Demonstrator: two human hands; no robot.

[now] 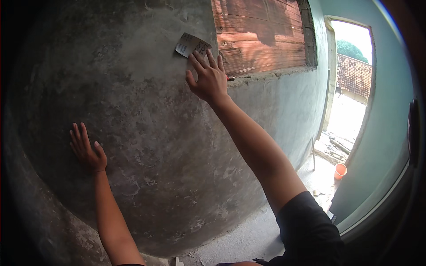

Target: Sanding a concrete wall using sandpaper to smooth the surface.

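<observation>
A sheet of sandpaper [189,46], with print on its pale backing, lies against a rough grey plastered wall [146,109]. The fingertips of my right hand [210,78] hold its lower right part to the wall, and the sheet's left edge lifts a little. My right fingers are spread, just left of a corner of the window opening. Lower on the left, my left hand [88,149] rests flat on the bare plaster with nothing in it, its thumb apart from the fingers.
Corrugated reddish sheeting [259,36] covers the window opening above a rough sill [276,73]. A small object with a red part [229,78] sits on the sill by my right wrist. On the right are a doorway [349,79], an orange bucket [340,171] and a dusty floor [243,236].
</observation>
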